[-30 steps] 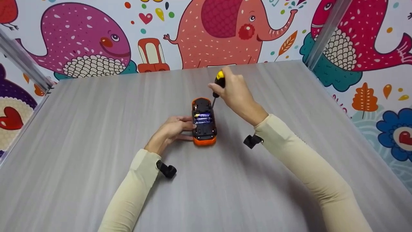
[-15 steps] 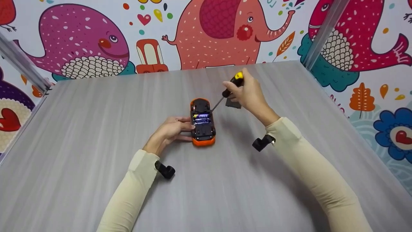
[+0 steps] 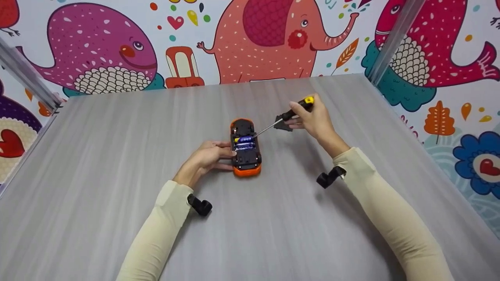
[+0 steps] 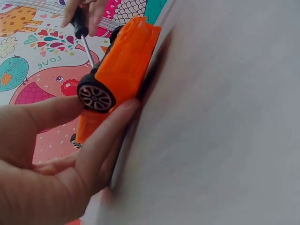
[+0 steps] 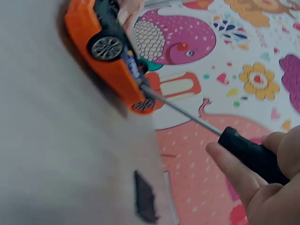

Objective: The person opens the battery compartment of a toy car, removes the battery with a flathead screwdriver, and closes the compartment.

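An orange toy car (image 3: 247,171) lies upside down on the table, its black underside facing up. Purple batteries (image 3: 245,143) show in its uncovered battery compartment, the far one slightly askew. My left hand (image 3: 205,159) holds the car by its left side, the thumb near a wheel (image 4: 96,97) and fingers along the orange body. With my right hand (image 3: 317,120) I grip the black-and-yellow handle of a screwdriver (image 3: 291,114). Its shaft (image 5: 187,112) slants down leftward, the tip right at the compartment's right edge by the far battery.
A flat black plastic piece (image 5: 145,197) lies on the table right of the car, partly behind my right fingers in the head view. Beyond the grey table (image 3: 156,117) stands a wall (image 3: 226,43) with cartoon animals. Metal posts (image 3: 394,43) rise at the back corners.
My right hand has moved right and slightly down, laying the screwdriver over at a lower slant. The black piece has come into sight, and the far battery has tilted. My left hand keeps its hold.
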### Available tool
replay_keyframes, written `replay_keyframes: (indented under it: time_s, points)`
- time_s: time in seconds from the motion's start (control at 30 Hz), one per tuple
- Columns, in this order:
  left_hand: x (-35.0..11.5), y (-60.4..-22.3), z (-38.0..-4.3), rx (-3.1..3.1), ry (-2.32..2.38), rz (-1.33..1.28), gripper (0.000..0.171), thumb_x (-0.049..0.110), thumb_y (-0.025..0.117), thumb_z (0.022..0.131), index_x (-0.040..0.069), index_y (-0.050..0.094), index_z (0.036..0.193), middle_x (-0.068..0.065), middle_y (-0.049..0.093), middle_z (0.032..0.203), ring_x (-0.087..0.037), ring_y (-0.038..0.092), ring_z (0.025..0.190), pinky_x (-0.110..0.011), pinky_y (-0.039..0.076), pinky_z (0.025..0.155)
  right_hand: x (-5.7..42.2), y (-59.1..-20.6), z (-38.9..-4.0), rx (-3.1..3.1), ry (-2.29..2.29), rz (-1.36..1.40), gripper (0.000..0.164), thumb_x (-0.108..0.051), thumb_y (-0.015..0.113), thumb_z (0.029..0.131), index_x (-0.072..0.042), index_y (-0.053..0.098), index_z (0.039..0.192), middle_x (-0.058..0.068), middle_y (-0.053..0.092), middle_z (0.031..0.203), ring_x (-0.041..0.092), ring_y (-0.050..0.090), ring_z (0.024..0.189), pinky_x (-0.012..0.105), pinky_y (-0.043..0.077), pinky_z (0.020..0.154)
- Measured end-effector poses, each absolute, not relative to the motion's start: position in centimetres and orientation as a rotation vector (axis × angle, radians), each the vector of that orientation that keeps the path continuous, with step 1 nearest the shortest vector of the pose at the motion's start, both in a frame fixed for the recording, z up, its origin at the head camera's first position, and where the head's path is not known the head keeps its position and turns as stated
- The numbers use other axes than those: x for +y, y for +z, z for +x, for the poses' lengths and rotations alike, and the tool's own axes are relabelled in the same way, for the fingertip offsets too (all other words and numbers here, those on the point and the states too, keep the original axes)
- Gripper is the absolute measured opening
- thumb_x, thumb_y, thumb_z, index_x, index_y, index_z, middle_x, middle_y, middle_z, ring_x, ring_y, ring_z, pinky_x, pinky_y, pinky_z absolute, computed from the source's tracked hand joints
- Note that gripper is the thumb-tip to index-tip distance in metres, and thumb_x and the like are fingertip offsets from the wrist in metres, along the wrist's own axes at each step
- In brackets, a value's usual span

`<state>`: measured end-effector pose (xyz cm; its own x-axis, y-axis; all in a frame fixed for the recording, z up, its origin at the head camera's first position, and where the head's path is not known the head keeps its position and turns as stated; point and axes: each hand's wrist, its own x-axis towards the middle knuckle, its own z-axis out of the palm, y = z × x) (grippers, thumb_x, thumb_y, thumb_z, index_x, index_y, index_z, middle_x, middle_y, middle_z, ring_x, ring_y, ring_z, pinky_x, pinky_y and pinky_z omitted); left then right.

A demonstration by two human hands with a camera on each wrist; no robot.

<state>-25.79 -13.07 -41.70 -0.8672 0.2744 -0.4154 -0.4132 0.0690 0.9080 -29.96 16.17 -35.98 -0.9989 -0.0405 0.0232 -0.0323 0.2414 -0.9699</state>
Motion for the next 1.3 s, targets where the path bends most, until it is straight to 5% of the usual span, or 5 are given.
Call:
replay_keyframes:
  time_s: [0.4,1.3]
  points:
    - [-13.0,-41.8,-25.6,1.856,1.859,-0.108,0.057,0.001,0.061,0.094,-0.006,0.042,0.147,-0.026,0.057,0.141,-0.031,0.064,0.12,-0.044,0.062,0.09,17.6,-37.6,-30.0,2.338,-2.039,0.004,0.028,-0.026,0.062,0.1,-0.011,0.039,0.106,0.007,0.07,0.092,0.019,0.077,0.075,0.038,0.063,0.075]
    - [-12.9,-41.6,-25.6,1.862,1.862,-0.152,0.06,-0.002,0.06,0.092,-0.007,0.039,0.148,-0.028,0.056,0.14,-0.032,0.064,0.118,-0.046,0.062,0.089,17.3,-34.7,-29.3,2.543,-1.881,-0.104,0.036,-0.029,0.066,0.097,-0.006,0.044,0.113,0.014,0.067,0.099,0.018,0.077,0.076,0.031,0.064,0.071]
